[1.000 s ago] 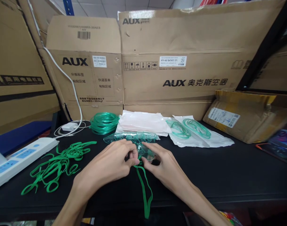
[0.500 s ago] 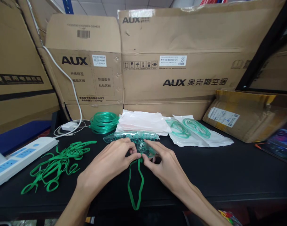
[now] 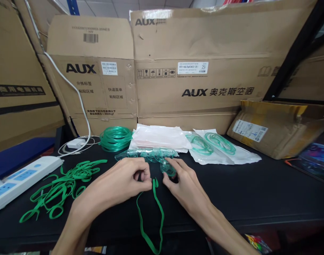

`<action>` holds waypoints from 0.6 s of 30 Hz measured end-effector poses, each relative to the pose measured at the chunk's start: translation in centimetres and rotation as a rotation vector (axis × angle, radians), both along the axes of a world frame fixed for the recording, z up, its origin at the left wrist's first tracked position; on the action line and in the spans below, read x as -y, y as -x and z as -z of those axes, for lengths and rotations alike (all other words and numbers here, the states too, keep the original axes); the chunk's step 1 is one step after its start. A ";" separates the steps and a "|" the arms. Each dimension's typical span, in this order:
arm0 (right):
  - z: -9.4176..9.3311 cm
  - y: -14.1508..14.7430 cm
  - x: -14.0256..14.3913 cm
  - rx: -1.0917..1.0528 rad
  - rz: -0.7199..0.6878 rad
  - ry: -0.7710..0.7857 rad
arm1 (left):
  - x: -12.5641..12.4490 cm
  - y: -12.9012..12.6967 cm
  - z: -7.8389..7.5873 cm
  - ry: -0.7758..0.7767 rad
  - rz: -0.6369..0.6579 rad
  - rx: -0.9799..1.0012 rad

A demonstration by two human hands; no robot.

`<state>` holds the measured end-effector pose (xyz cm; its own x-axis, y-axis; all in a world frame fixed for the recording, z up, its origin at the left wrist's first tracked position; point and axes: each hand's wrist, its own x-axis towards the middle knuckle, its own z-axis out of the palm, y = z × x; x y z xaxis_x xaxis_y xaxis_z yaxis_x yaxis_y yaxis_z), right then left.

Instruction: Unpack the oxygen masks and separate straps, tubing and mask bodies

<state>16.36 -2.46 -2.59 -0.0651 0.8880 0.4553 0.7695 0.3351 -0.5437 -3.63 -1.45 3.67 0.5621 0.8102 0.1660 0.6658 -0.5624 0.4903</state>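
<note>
My left hand point(image 3: 130, 177) is closed in a pinch on a green elastic strap point(image 3: 160, 209), which hangs in a long loop over the table's front. To its right, my right hand point(image 3: 185, 180) grips a small clear green plastic mask point(image 3: 167, 169) between thumb and fingers. The strap's upper end sits between the two hands, apart from the mask as far as I can see. Just behind the hands lies a row of nested clear green masks point(image 3: 148, 153). A tangled pile of green elastic straps point(image 3: 63, 184) rests left of my left forearm.
Coiled green tubing point(image 3: 115, 138), a stack of white packets point(image 3: 160, 136) and bagged tubing sets point(image 3: 222, 148) line the back. A white power strip point(image 3: 26, 177) is at left, a taped carton point(image 3: 273, 127) at right. Large cardboard boxes point(image 3: 191, 46) wall off the rear.
My hands have drawn apart, the left moving left with the strap. The strap loop now hangs lower and wider, and the mask has turned in my right hand.
</note>
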 end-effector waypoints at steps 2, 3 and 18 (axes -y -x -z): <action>0.0 0.0 0.0 -0.005 0.001 0.014 | -0.3 0.2 0.3 0.011 -0.025 -0.009; 0.0 0.0 -0.1 -0.014 -0.002 0.015 | -0.6 0.3 0.6 0.014 -0.039 -0.020; 0.2 -0.1 -0.2 -0.105 -0.039 0.001 | 0.5 -1.4 3.1 0.098 -0.046 -0.115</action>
